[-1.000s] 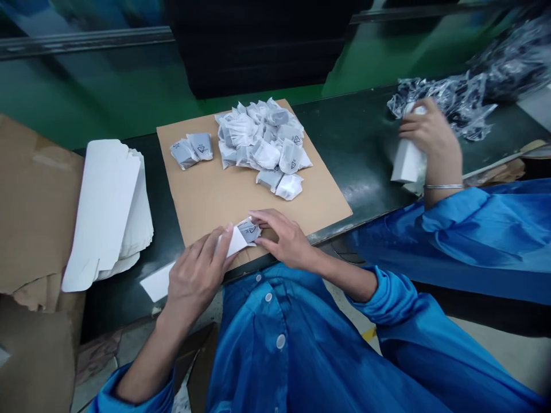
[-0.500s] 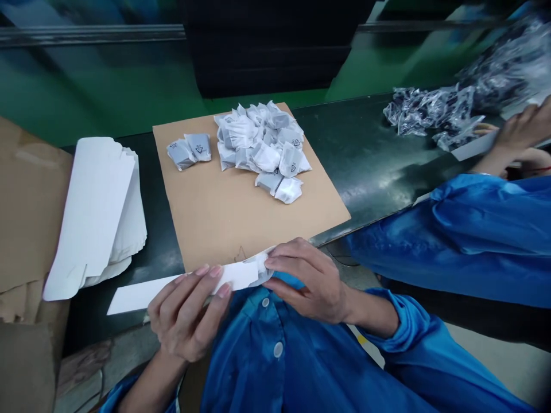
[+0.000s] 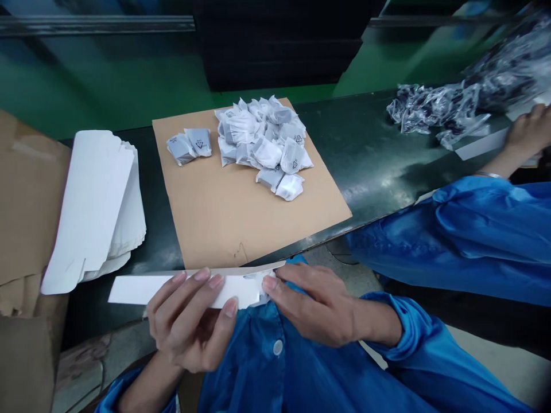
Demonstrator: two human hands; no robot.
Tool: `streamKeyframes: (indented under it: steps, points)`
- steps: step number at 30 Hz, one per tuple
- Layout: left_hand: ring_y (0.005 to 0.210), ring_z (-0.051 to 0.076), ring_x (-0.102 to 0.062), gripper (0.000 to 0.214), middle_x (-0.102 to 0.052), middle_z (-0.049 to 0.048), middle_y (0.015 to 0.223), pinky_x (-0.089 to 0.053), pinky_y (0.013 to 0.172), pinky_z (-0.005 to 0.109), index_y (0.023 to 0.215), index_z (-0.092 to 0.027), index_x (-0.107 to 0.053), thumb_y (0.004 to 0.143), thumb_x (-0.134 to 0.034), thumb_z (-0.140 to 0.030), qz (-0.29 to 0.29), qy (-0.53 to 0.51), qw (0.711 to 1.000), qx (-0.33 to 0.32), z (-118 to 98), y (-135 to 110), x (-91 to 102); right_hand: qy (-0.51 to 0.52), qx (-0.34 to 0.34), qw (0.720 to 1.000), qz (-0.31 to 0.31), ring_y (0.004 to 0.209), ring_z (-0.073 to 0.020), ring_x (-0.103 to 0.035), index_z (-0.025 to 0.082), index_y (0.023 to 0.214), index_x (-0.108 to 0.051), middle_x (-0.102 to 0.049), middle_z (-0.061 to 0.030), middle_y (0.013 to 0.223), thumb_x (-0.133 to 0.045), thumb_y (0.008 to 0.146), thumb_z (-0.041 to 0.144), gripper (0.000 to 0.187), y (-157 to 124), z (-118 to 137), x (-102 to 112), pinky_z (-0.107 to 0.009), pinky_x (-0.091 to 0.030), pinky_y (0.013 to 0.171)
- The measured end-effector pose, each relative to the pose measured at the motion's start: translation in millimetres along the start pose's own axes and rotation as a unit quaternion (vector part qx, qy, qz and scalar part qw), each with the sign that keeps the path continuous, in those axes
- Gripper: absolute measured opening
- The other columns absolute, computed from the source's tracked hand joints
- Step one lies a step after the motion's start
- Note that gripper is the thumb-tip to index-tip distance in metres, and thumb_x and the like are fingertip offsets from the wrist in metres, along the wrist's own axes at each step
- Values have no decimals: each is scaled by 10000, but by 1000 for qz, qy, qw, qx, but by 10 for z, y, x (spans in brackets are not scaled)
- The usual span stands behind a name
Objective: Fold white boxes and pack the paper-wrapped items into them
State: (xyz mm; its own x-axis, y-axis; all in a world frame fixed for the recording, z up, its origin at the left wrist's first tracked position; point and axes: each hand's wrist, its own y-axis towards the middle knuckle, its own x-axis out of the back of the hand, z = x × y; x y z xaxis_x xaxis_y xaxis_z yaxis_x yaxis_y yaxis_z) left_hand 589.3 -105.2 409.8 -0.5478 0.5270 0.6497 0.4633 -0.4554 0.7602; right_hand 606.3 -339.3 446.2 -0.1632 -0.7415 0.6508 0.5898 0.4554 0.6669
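A slim white paperboard box, smooth-faced and straight-edged, is held in front of a worker's blue button-front garment, at the near edge of a dark green counter. Its long axis runs left to right, nearly parallel to the worker's body, with the open end toward the right hand. A crinkled, translucent pouch shows at that opening.

The left hand grips the box midway, fingers laid across the top and thumb against the near side. The right hand, fingers partly curled, touches the pouch at the opening; whether it pinches or merely presses cannot be told.

Just beyond, a flat tan cardboard sheet carries a heap of wrinkled white pouches with grey contents, and a separate pair to its left. Flat white box blanks lie stacked at left, beside a brown carton. At right, another person's hand rests near glossy, crumpled clear plastic bags.
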Motion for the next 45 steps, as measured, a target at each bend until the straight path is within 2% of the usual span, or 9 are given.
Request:
streamKeyframes:
  steps: [5,8,13,17,28,34,37,41,45]
  points:
    - [1274,304,-554,390,-598,119,1299,-522,964,487,967,-227,-563,685,-741,-24,29,0,999,-24,-25,106,-29,67,-94,993,-4,855,-143,-696,161,1183,-598,-726,-81,968,-636,912,225,281,-10,11,-23,-239,-604,719]
    - [1142,311,-640,346,-658,156,1179,-561,903,459,968,-180,-569,703,-775,-97,29,-33,999,-10,-32,195,-85,70,-75,994,-32,792,-135,-673,147,1113,-622,-712,-71,905,-649,894,186,224,-28,-26,-49,-239,-588,695]
    - [868,201,-666,378,-674,92,922,-565,751,317,1002,-153,-591,772,-787,-381,59,-126,988,74,-43,329,-74,80,-29,996,-38,781,-151,-652,108,1032,-643,-698,-102,895,-617,896,153,146,-54,-62,-56,-267,-576,672]
    - [784,195,-653,274,-679,80,858,-543,672,314,970,-149,-605,819,-722,-345,48,-153,981,109,-68,378,-21,75,0,997,-29,781,-157,-667,126,1009,-637,-704,-96,890,-564,915,146,121,-82,-75,-27,-273,-572,656]
    - [836,226,-656,208,-685,115,883,-541,713,340,966,-117,-651,851,-664,-289,19,-158,984,86,-100,323,-46,83,-34,995,-34,807,-159,-671,130,1065,-619,-708,-97,896,-606,886,112,181,-111,-43,9,-271,-577,681]
    - [857,212,-665,279,-702,103,920,-533,743,321,1035,-146,-663,866,-689,-366,19,-139,987,80,-46,295,-138,67,9,994,90,921,-202,-669,90,1058,-650,-717,-138,993,-506,928,92,193,14,-50,10,-314,-572,765]
    - [866,197,-669,345,-707,83,922,-531,771,296,1073,-152,-645,825,-735,-374,15,-115,985,126,-22,378,-243,127,-52,986,98,1043,-191,-660,114,1122,-642,-716,-124,1083,-521,938,126,221,86,-73,-158,-331,-550,910]
    - [960,210,-671,439,-711,92,1017,-535,844,310,1203,-165,-588,863,-680,-427,45,-125,972,192,-37,663,-390,92,-152,984,-14,915,-188,-689,190,1008,-684,-746,-56,958,-602,906,182,131,246,-277,-235,-374,-533,882]
    - [1285,279,-550,677,-596,136,1363,-467,1053,422,1450,-201,-408,874,-660,-452,39,-69,979,189,190,760,-270,93,-281,955,13,813,-175,-675,204,874,-721,-736,-26,887,-727,830,284,92,417,-989,459,-308,-532,746]
